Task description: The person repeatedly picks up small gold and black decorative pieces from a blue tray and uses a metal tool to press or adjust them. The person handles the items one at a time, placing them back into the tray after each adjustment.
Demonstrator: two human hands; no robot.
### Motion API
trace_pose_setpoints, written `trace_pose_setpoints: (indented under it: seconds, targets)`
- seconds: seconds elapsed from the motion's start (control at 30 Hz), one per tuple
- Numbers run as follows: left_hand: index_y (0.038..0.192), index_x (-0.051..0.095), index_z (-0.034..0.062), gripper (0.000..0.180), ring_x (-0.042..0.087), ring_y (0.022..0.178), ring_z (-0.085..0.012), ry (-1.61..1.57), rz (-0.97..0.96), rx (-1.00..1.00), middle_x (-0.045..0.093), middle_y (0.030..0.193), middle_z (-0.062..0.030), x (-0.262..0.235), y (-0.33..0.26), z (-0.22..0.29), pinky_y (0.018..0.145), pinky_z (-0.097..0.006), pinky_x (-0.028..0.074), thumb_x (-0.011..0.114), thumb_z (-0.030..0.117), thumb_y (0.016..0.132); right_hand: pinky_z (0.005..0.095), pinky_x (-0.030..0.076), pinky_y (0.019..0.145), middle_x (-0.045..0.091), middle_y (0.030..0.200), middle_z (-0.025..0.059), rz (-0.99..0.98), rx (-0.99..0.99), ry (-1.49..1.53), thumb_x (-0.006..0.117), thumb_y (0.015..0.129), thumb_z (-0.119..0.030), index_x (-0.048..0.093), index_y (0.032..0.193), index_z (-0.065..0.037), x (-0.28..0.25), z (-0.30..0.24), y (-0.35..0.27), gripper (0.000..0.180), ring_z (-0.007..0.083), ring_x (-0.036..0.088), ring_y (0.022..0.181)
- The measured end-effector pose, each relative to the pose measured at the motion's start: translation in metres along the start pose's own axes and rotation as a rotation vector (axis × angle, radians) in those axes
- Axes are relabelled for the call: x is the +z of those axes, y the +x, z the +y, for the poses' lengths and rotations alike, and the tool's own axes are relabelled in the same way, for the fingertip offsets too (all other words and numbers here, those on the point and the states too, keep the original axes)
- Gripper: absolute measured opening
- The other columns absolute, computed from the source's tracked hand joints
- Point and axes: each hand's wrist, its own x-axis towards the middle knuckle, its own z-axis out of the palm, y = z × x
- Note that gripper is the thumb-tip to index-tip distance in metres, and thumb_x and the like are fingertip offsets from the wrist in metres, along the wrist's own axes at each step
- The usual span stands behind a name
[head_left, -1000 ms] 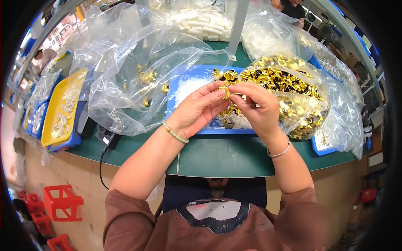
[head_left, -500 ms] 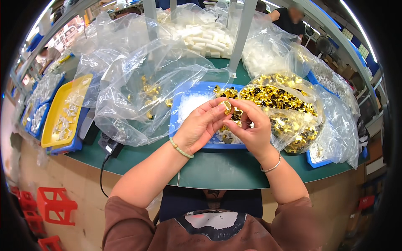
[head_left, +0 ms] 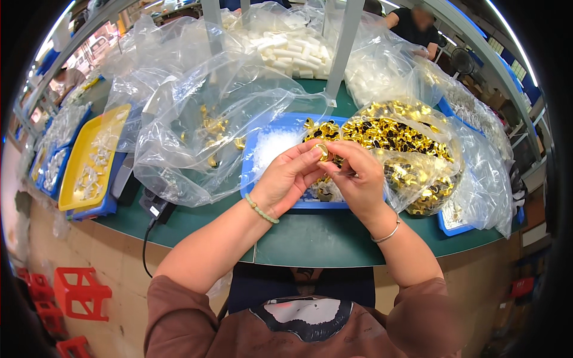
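Observation:
My left hand (head_left: 290, 178) and my right hand (head_left: 357, 176) meet above a blue tray (head_left: 262, 136) at the middle of the green table. Between the fingertips of both hands sits a small gold ring-shaped part (head_left: 323, 150). My right hand also has a thin metal tool (head_left: 346, 173) lying across its fingers. Right behind the hands, a clear bag full of shiny gold parts (head_left: 399, 140) lies open on the tray's right side. A green bead bracelet is on my left wrist, a silver bangle on my right.
A large clear bag with a few gold pieces (head_left: 209, 128) lies left of the tray. A yellow tray (head_left: 94, 156) on blue trays stands at far left. Bags of white parts (head_left: 286, 45) fill the back. A black power adapter (head_left: 155, 206) sits near the table edge. Red stools (head_left: 80, 292) stand below.
My hands stay together on the gold part; they have drifted slightly lower and right in view as the head moved. The part is still pinched between both hands.

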Motion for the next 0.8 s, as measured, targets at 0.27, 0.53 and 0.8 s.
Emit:
trace_pose_setpoints:
  seconds: [0.27, 0.53, 0.8]
  targets:
    - [0.12, 0.054, 0.0058, 0.029, 0.065, 0.1, -0.0174, -0.036, 0.019, 0.083, 0.064, 0.112, -0.0088, 0.0038, 0.0021, -0.0015, 0.092, -0.03, 0.051, 0.062, 0.013, 0.093, 0.0192, 0.039, 0.049, 0.068, 0.095, 0.0053, 0.034, 0.149, 0.024, 0.077, 0.076, -0.002, 0.066, 0.113, -0.006, -0.0021, 0.0004, -0.0043, 0.039, 0.0047, 0.046, 0.053]
    - [0.116, 0.056, 0.0073, 0.025, 0.065, 0.099, -0.0174, 0.002, 0.053, 0.104, 0.065, 0.109, -0.0067, 0.0033, -0.001, -0.001, 0.092, -0.029, 0.051, 0.062, 0.011, 0.092, 0.0201, 0.045, 0.053, 0.068, 0.1, 0.0072, 0.012, 0.055, -0.009, 0.077, 0.076, -0.005, 0.067, 0.112, -0.006, -0.003, -0.0016, -0.0001, 0.037, 0.007, 0.056, 0.061]
    - [0.115, 0.057, 0.0069, 0.024, 0.065, 0.1, -0.0163, 0.019, 0.002, 0.09, 0.066, 0.108, -0.0061, 0.0005, -0.0019, -0.0012, 0.092, -0.029, 0.051, 0.063, 0.012, 0.092, 0.022, 0.048, 0.056, 0.069, 0.098, 0.0089, -0.015, -0.072, -0.078, 0.078, 0.077, -0.007, 0.067, 0.108, -0.006, -0.0067, 0.002, 0.0031, 0.033, 0.0114, 0.059, 0.066]
